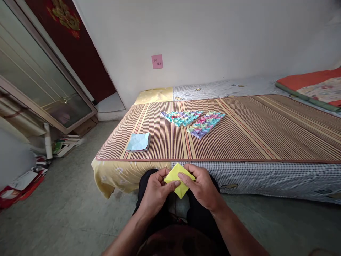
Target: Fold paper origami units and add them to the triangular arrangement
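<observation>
A yellow sheet of folding paper [174, 173], shaped as a diamond with creases across it, is held up over my lap, just in front of the bed's edge. On its left side my left hand [157, 190] pinches it, thumb on the face and fingers behind. My right hand [201, 185] grips the right side, its thumb pressed flat near the middle. Beyond my hands, a stack of pale blue creased paper squares [138, 142] lies on the mat. Farther back rest two groups of folded multicoloured paper pieces, one on the left [182, 117] and one on the right [206, 124].
A striped bamboo mat [239, 138] covers the bed, over a checked and yellow cloth [119, 174]. A folded orange quilt [306, 83] lies at the far right. A pink note [157, 61] is stuck on the wall. Books [68, 142] sit on the floor at left.
</observation>
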{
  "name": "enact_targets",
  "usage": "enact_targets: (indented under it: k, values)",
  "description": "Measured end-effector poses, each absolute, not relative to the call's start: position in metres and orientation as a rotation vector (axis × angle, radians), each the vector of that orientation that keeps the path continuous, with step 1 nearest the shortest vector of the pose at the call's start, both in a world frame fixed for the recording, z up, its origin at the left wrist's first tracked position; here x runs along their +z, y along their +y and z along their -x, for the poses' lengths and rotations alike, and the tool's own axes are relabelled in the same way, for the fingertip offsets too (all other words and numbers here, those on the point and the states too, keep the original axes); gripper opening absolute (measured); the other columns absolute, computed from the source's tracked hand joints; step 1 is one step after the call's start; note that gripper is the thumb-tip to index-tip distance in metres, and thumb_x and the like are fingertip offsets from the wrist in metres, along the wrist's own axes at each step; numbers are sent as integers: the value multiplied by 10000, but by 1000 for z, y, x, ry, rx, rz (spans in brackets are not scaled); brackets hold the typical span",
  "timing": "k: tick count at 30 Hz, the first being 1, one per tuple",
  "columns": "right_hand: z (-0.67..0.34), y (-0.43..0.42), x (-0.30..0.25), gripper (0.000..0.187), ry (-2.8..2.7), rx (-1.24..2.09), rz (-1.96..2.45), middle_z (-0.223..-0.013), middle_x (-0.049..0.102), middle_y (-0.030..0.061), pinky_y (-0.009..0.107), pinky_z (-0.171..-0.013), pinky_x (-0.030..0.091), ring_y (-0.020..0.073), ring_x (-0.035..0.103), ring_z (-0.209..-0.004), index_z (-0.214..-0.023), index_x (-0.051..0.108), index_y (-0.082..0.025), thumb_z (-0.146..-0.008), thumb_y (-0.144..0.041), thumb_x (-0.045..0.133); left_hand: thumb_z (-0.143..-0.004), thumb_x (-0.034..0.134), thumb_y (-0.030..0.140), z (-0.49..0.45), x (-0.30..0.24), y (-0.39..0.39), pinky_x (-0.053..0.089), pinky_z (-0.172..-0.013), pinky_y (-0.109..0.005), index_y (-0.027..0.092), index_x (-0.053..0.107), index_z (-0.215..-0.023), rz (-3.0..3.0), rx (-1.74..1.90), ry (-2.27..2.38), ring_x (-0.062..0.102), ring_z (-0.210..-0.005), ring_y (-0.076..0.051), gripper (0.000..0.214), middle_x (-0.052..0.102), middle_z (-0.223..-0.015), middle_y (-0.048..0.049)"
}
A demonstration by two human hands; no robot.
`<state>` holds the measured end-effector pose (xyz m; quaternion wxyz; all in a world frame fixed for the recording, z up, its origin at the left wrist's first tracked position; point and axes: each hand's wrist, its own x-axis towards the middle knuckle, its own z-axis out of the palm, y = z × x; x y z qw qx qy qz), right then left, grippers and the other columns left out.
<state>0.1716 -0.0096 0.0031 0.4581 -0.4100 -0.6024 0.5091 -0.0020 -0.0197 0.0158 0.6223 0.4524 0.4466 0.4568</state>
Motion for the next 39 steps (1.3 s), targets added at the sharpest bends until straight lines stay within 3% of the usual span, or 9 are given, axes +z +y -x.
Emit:
enact_targets:
  k: [6, 12, 20, 27, 29, 31, 34, 39]
  values:
    - [-173, -10, 4, 331, -1466, 1263, 1024, -687, 489, -29, 261, -550, 377, 136, 455, -621, -781, 577, -192, -944, -469, 653, -782, 866, 479, 5, 8, -20, 400, -596, -228, 133, 681, -814, -1136, 1014, 1035, 503, -637, -122, 393, 600, -712, -2]
    - [-173, -9, 6, 324, -1434, 1310, 1017, -692, 516, -24, 261, -557, 402, 140, 484, -627, -791, 590, -189, -923, -470, 682, -828, 826, 496, 3, 10, -22, 465, -648, -243, 137, 705, -851, -1134, 1026, 991, 546, -688, -143, 380, 644, -775, -28]
    - [-172, -8, 5, 342, -1433, 1288, 1007, -661, 509, -32, 260, -547, 398, 140, 481, -606, -757, 563, -203, -898, -471, 722, -871, 767, 557, 2, 5, -21, 418, -588, -243, 146, 692, -737, -1190, 1064, 1043, 494, -610, -137, 439, 606, -664, -22]
    - [-175, -6, 5, 311, -1485, 1250, 1005, -687, 518, -25, 272, -569, 397, 146, 496, -623, -771, 560, -206, -928, -443, 686, -977, 599, 617, 5, 4, -20, 415, -641, -270, 158, 645, -616, -1264, 1051, 1067, 525, -621, -157, 585, 596, -603, -33]
    - [-178, -5, 6, 314, -1537, 1235, 1003, -693, 476, -34, 267, -566, 374, 136, 464, -624, -754, 534, -208, -939, -423, 669, -945, 641, 633, 6, 9, -17, 431, -655, -272, 159, 667, -684, -1236, 1020, 1041, 545, -651, -164, 541, 614, -652, -30]
    - [-179, -4, 7, 324, -1597, 1252, 989, -695, 434, -41, 260, -555, 345, 128, 423, -625, -735, 506, -211, -946, -411, 649, -827, 802, 597, 7, 16, -13, 440, -657, -265, 162, 690, -797, -1208, 989, 1010, 560, -678, -163, 450, 638, -719, -21]
    - [-179, -5, 8, 317, -1681, 1301, 974, -689, 411, -46, 253, -549, 316, 123, 391, -632, -717, 482, -212, -934, -380, 640, -677, 935, 531, 6, 22, -9, 402, -594, -239, 164, 654, -776, -1203, 958, 1013, 509, -617, -131, 472, 604, -679, 7]
    - [-178, -6, 8, 313, -1757, 1281, 1026, -677, 424, -48, 257, -563, 306, 123, 392, -642, -696, 490, -208, -915, -350, 663, -713, 888, 579, 8, 18, -6, 332, -546, -230, 163, 621, -691, -1201, 981, 1070, 422, -551, -103, 496, 531, -605, 27]
